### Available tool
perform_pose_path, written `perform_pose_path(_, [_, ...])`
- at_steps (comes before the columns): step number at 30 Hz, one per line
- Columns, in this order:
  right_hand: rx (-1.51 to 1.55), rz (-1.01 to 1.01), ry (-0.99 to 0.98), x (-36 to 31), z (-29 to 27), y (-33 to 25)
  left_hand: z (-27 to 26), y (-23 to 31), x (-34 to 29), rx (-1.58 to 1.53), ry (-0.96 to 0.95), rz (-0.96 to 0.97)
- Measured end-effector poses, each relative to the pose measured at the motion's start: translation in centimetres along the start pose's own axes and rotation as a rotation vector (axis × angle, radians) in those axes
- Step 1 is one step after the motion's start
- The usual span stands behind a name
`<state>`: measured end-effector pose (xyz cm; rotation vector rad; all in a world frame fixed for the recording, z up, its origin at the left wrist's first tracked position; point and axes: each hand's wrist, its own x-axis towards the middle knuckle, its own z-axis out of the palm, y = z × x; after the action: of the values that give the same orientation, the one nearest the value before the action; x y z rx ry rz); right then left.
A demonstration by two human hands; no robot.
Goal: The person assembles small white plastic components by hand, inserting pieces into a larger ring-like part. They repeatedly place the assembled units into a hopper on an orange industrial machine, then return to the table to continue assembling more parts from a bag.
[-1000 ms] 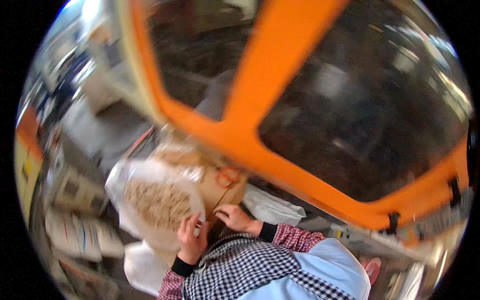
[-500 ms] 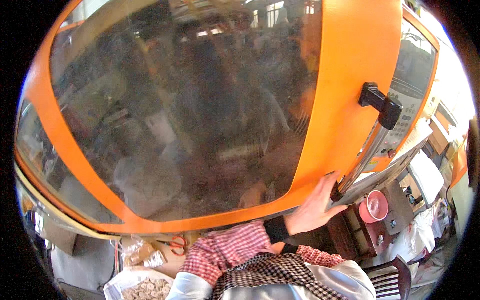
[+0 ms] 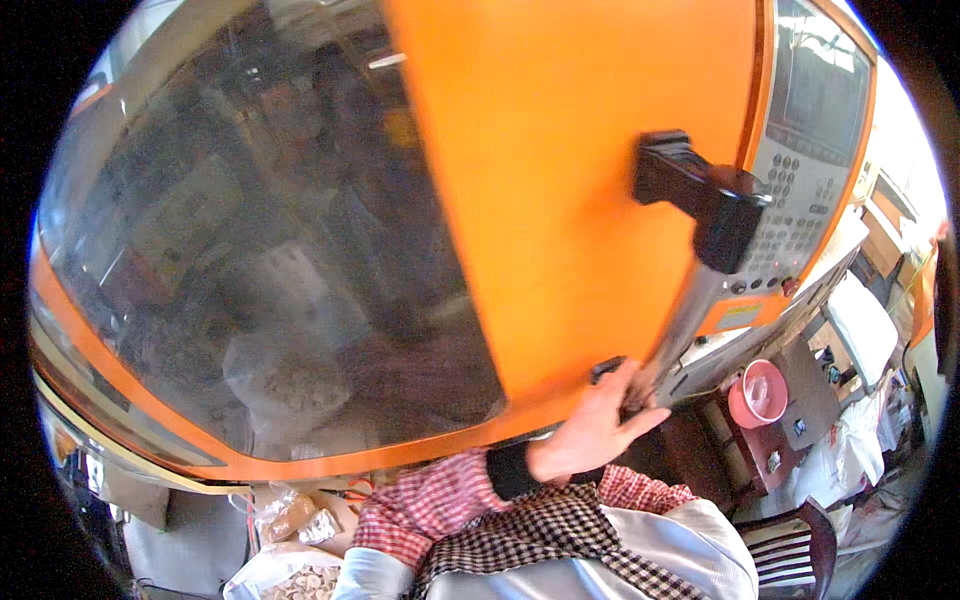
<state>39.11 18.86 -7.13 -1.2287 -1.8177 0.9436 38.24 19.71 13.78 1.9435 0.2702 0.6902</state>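
My left hand [image 3: 590,425] is at the lower end of a long door handle [image 3: 690,310], with black mounts and a metal bar. The bar's end lies between my fingers and my thumb, which sticks out to the right. The handle is fixed to an orange sliding machine door [image 3: 560,200] with a big dark window [image 3: 280,220]. Only the checked sleeve [image 3: 645,490] of my right arm shows; the right hand is hidden behind the left forearm.
Right of the door is a control panel [image 3: 795,210] with a screen and buttons. A pink bucket [image 3: 750,405] stands beyond the handle, near a dark chair [image 3: 795,550]. At the lower left are a white bag [image 3: 295,580] of small round pieces and orange-handled scissors [image 3: 357,492].
The door has slid left with its handle, uncovering more of the control panel's edge. My left hand has moved slightly left with the handle, its fingers now more bent around it.
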Motion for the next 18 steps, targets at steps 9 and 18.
perform_pose_path(9, [-0.281,0.094,-0.371,-0.2,-2.6,5.1,-8.7,2.1,-10.7,0.108,0.197,-0.107])
perform_pose_path(18, [-0.509,-0.174,0.2,8.1,-9.8,5.9,-9.4,2.4,-16.2,0.595,1.15,-0.286])
